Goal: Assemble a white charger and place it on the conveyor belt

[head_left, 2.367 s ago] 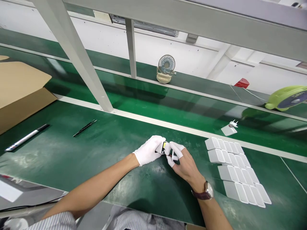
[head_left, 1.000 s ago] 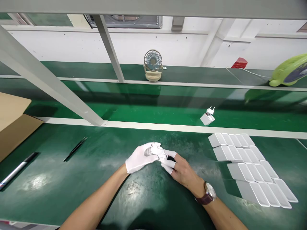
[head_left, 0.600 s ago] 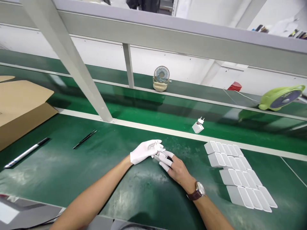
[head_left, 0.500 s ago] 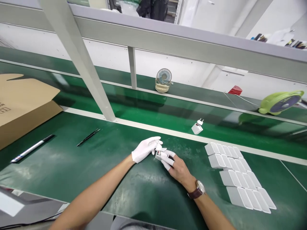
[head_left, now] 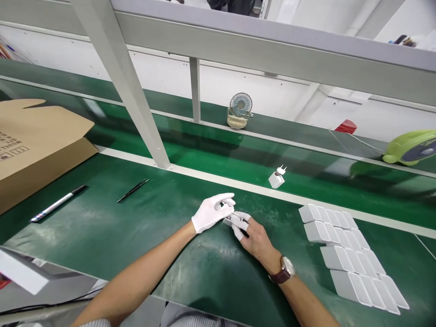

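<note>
My left hand [head_left: 211, 212], in a white glove, is closed round a small white part that its fingers largely hide. My right hand [head_left: 254, 234], with white covers on its fingertips and a watch on the wrist, holds a small white housing [head_left: 227, 221] over the green bench. The two hands touch at the housing, whose open end faces my left fingers. Behind them, a similar white housing with a two-pin plug piece [head_left: 276, 179] stands on the green surface beyond the pale strip.
Rows of white housings [head_left: 344, 259] lie at the right. Black tweezers [head_left: 132, 190], a marker [head_left: 58, 203] and a cardboard box [head_left: 44, 168] are at the left. A slanted metal post [head_left: 136, 104] rises behind; a small fan [head_left: 240, 110] and a green fan [head_left: 412, 147] stand farther back.
My left fingers have moved over the housing's open end, covering more of it. The camera view has shifted slightly. My right hand keeps its hold.
</note>
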Demonstrator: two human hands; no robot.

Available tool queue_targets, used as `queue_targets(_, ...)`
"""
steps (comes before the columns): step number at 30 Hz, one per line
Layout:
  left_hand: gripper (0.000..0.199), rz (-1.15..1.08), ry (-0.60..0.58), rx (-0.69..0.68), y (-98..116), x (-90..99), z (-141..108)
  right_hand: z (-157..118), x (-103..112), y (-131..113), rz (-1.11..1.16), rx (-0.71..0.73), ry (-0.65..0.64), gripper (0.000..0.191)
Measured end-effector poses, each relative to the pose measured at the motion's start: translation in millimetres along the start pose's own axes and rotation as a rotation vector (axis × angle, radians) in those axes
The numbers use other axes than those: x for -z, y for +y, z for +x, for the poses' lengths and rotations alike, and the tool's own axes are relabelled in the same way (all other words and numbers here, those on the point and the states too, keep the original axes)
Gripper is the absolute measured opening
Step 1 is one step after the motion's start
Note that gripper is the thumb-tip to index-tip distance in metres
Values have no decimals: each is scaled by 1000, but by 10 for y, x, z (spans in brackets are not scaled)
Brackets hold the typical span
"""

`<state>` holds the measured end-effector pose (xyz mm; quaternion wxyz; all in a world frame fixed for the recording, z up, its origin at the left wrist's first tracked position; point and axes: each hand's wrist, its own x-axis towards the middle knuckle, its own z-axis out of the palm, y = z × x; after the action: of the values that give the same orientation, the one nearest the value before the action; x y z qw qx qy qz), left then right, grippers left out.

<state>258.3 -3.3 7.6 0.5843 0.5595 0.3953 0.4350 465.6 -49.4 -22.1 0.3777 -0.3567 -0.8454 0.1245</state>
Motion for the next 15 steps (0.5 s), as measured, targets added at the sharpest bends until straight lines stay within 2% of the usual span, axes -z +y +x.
queue_targets(3, 49, 0, 22, 61, 25, -17, -7, -45, 38, 16, -57, -12, 2, 48)
queue_targets(9, 49, -39, 8, 73, 42, -13, 8, -53, 127, 42, -146, 64, 155, 51)
queue_targets(15, 49, -27, -11, 76, 31, -12, 8, -73, 78, 69, -177, 55, 115, 55)
